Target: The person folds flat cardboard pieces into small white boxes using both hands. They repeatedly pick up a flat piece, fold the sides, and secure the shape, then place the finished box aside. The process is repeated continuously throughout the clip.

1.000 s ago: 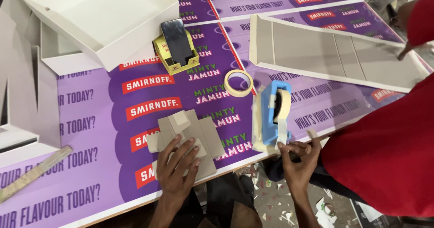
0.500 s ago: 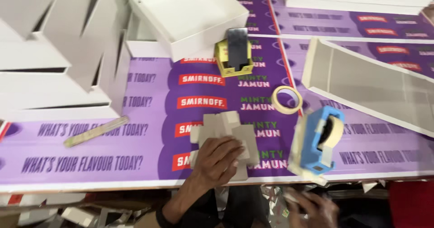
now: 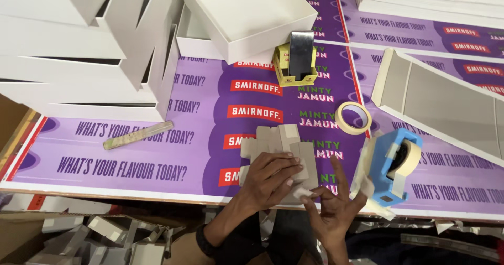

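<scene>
Head view: right hand open, fingers spread, holding nothing, beside the blue tape dispenser. Left hand flat, pressing the folded cardboard piece onto the counter near its front edge. Tape roll behind, white boxes farther back. Risk: cardboard could spring open or slip off the edge if pressure eases

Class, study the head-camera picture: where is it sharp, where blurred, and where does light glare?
Head view: the purple printed table cover reads sharp; the right hand looks slightly motion-softened; the white boxes at top left are bright, nearly washed out; the phone shows a pale reflection.
</scene>
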